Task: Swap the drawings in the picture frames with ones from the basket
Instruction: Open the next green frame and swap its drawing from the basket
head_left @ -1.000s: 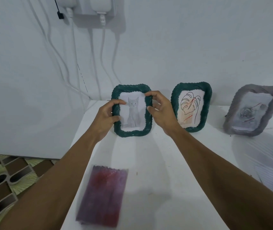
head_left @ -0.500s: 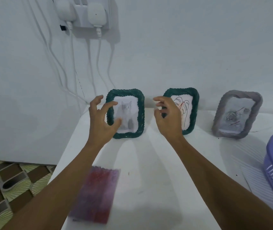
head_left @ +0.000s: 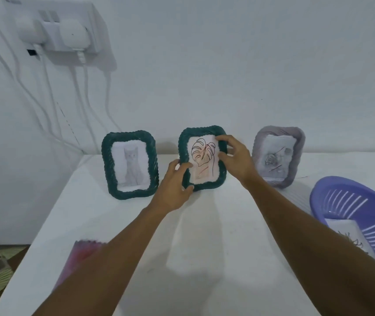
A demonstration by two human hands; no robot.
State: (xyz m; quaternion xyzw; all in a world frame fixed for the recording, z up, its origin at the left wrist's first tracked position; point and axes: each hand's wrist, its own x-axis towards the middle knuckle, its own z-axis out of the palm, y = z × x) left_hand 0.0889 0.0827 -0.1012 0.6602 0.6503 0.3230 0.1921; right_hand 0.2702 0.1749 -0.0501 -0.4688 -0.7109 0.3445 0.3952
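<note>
Standing along the back edge of the tabletop (head_left: 204, 236) are three frames, the purple basket (head_left: 332, 197) at its right edge; my left hand (head_left: 173, 190) and right hand (head_left: 235, 159) clasp opposite sides of the middle frame (head_left: 183, 142), with its leaf drawing (head_left: 201, 156)

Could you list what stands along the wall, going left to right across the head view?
Green frame with the cat drawing → green frame with the leaf drawing, held by left hand and right hand → grey frame with the rose drawing.
</note>
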